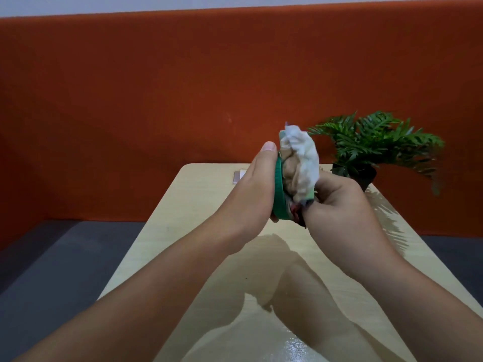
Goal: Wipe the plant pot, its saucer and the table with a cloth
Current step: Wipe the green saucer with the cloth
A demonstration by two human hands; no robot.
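saucer (279,194) held on edge by left hand (257,186); right hand (337,205) grips cloth (300,163) against it

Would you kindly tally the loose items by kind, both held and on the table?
Round green plastic saucer, held: 1
Crumpled white cloth, held: 1
Black pot with green fern, on the table: 1
Small pale flat object, unidentifiable: 1
Total: 4

Single head-worn view, forward and down, close above the table (198,189), toward the orange partition (156,100).
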